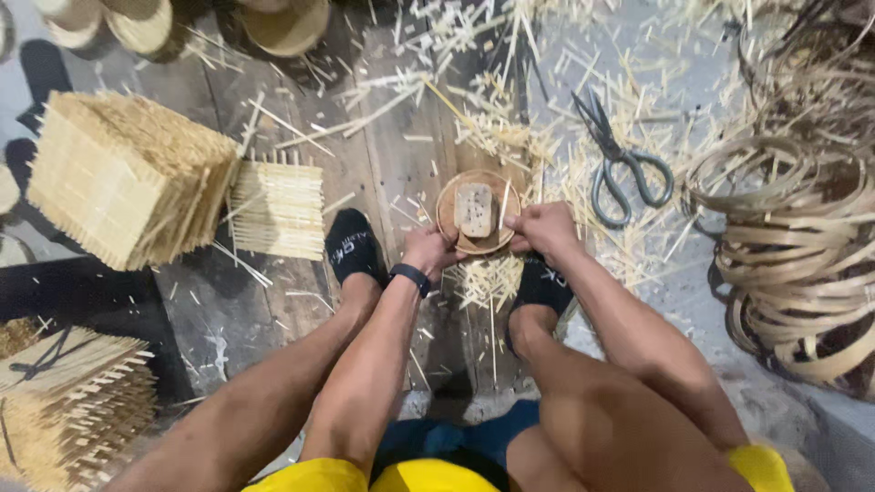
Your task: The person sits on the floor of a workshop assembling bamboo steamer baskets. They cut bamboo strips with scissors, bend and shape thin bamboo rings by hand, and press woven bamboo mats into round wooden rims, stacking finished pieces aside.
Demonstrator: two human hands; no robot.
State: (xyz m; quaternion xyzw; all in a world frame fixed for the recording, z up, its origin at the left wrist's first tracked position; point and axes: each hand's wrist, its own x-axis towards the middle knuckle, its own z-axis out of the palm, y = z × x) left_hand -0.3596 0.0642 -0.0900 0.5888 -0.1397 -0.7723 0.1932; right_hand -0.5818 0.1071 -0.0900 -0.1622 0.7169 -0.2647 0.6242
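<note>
Between the feet on the plank floor (273, 118), left hand (427, 251) and right hand (545, 228) closed on the round wooden block (453, 211), steadying it near scissors (620, 169).

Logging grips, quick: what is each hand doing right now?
Left hand: closed on the round wooden disc's edge.
Right hand: closed, gripping the disc's other edge.

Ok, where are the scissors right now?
In the head view, the scissors lie on the floor among bamboo splinters, up and to the right of the right hand, left of the coiled strips.
</note>
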